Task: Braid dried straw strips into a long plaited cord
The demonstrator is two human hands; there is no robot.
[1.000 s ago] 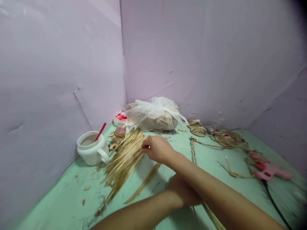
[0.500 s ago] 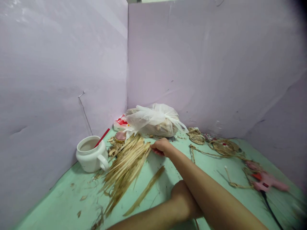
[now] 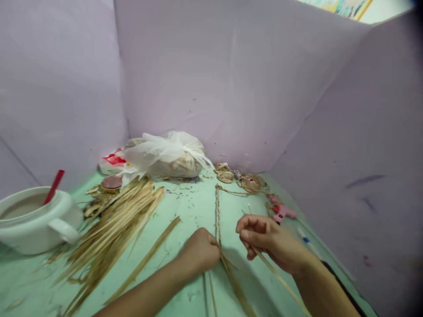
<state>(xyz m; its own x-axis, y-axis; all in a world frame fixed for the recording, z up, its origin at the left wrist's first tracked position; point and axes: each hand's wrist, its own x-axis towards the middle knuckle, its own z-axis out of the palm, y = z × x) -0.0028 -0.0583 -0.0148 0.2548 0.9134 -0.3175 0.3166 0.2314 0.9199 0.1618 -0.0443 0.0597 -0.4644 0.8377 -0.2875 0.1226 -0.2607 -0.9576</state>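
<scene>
The person's left hand (image 3: 202,250) is closed in a fist around the lower end of a thin, light-brown braided cord (image 3: 217,213) of dried plant fibre, over the middle of the pale green worktop (image 3: 180,200). From that fist the braid runs straight toward the back edge, then bends right. Flat, unbraided tan strands (image 3: 237,286) fan out below the fist toward the near edge. The right hand (image 3: 272,242) is just beside it, fingers curled in narrow, with a slender, pale straw strip (image 3: 279,278) between them that trails down toward the near edge; I can't tell whether it joins the braid.

To the left lies a heap of long, flat, straw-coloured leaf strips (image 3: 115,229), with one loose olive-tan strip (image 3: 148,253) lying between it and the left hand. A round, white, glossy pot with a handle (image 3: 38,231) sits by the left edge, a red stick (image 3: 54,188) leaning out of it. A knotted, translucent white plastic bag (image 3: 167,156) slumps near the back left corner. Toward the back right corner I see a round coil of brown cord (image 3: 253,183), and nearer along the right edge lies a pink glue gun (image 3: 284,212).
</scene>
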